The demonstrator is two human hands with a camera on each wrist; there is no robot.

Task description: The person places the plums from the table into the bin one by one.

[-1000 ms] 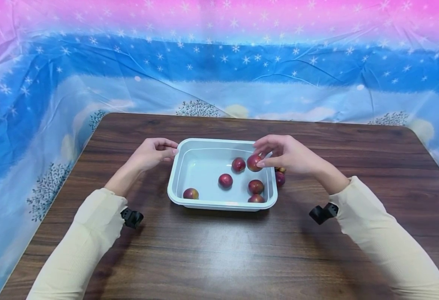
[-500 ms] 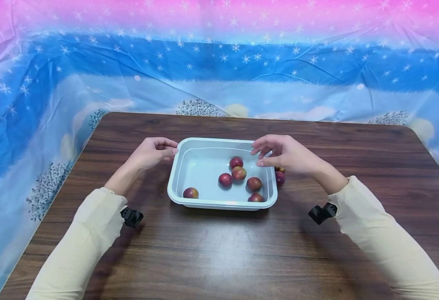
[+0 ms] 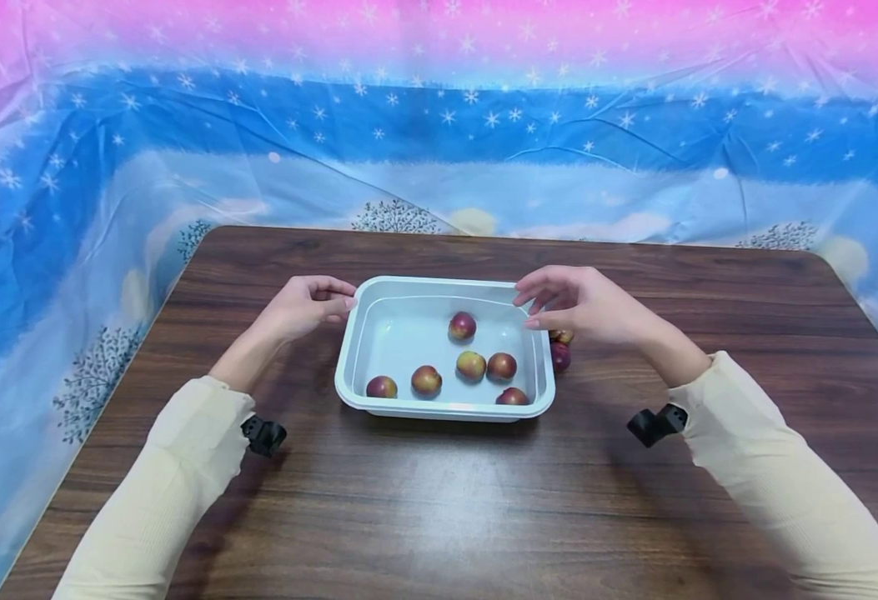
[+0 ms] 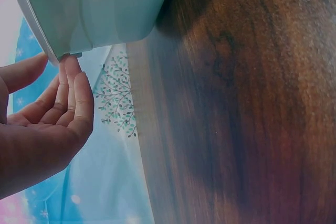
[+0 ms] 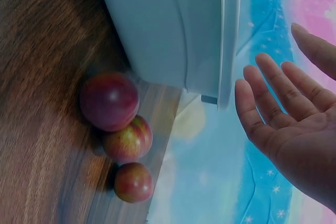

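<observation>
A white plastic basin [image 3: 408, 333] holds several red and yellow plums, among them a dark red plum [image 3: 462, 326] near its middle and a yellowish plum [image 3: 471, 366] in front of that one. At the basin's back left, my left hand [image 3: 309, 304] pinches the rim; the left wrist view shows the thumb above and the fingertips below it. My right hand [image 3: 581, 304] hovers at the right rim, fingers apart and relaxed, holding nothing. Beneath it, outside the basin, the right wrist view has three plums in a row: a dark one [image 5: 109, 102], a mottled one [image 5: 128, 139] and a small one [image 5: 134, 182].
The basin stands on a dark brown wooden table [image 3: 439, 517]. Behind the table hangs a pink and blue snowflake cloth [image 3: 439, 125]. Black wrist cameras show at the left cuff [image 3: 198, 417] and the right cuff [image 3: 716, 400].
A plum has left my right hand and dropped into the basin. Several plums inside have rolled to other spots. My right hand has shifted slightly right; the left has stayed on the rim.
</observation>
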